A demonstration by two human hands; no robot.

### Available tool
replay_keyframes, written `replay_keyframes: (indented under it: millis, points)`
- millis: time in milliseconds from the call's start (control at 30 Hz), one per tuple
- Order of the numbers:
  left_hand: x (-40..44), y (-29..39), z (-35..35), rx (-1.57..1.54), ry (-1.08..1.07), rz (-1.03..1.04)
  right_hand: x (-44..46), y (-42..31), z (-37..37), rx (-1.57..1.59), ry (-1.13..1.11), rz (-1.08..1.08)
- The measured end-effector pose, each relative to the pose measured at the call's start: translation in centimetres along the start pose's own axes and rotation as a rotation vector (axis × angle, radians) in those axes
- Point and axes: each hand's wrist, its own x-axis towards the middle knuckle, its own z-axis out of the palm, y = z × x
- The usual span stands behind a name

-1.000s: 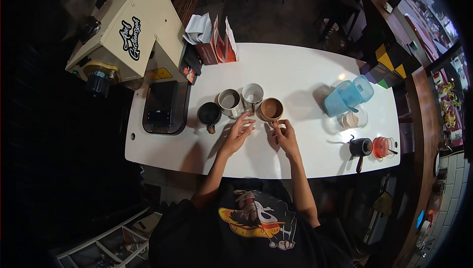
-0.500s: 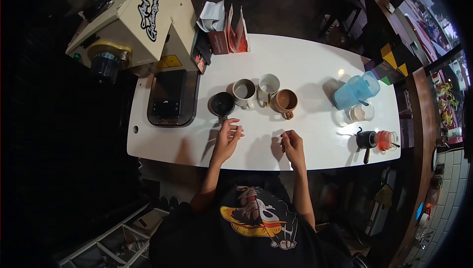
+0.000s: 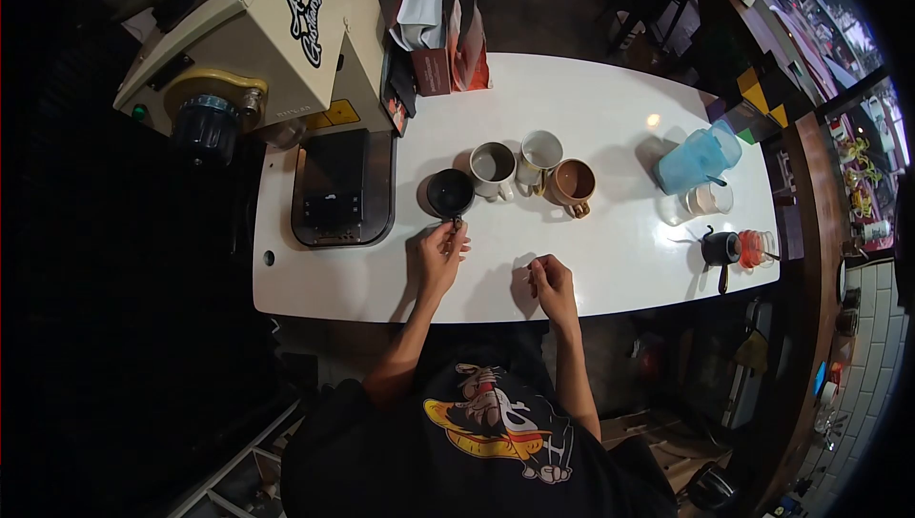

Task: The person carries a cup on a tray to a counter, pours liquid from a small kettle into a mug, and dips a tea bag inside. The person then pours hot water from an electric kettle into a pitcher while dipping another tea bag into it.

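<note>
A black cup [image 3: 450,193] stands upright on the white table, its handle toward me. My left hand [image 3: 441,253] has its thumb and fingertips closed on that handle; the fingers hide part of it. To the cup's right are a grey mug [image 3: 493,167], a white mug [image 3: 540,158] and a brown mug [image 3: 573,182], all upright and grouped close together. Below the brown mug, apart from every cup, my right hand [image 3: 553,286] hovers over the table with fingers curled in and nothing visible in them.
A cream-coloured machine [image 3: 248,32] with a dark base stands at the left. Paper bags [image 3: 448,46] sit at the back. Along the right are a blue pitcher [image 3: 691,163], a clear glass [image 3: 708,199], a small black pot [image 3: 720,248] and a red-tinted jar [image 3: 755,248].
My left hand has reached the black cup's handle and its fingers have closed there. My right hand stays curled near the table's front edge. The view has shifted slightly.
</note>
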Motion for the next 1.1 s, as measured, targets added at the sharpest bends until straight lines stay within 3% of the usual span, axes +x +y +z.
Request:
replay_keyframes:
  millis: [367,567,667,800,1033,1100]
  points:
    - [1.7,1.9,-0.9,0.020,-0.035,-0.002,-1.0,-0.4,-0.9,-0.019,0.117,0.027]
    - [0.7,2.5,-0.7,0.052,0.050,0.078,-0.7,-0.1,-2.3,-0.009,0.151,0.011]
    - [0.1,2.2,0.7,0.006,-0.134,0.146,-0.6,-0.6,-2.6,-0.002,0.170,0.003]
    - [0.4,2.8,3.7,-0.044,-0.335,0.122,-1.0,-0.6,-3.2,0.011,0.204,-0.003]
    - [2.5,3.3,6.9,0.013,-0.336,-0.001,-3.0,-0.2,-4.8,0.050,0.352,-0.001]
    - [2.4,4.1,7.1,0.120,-0.249,-0.084,-3.7,0.0,-5.2,0.060,0.386,-0.010]
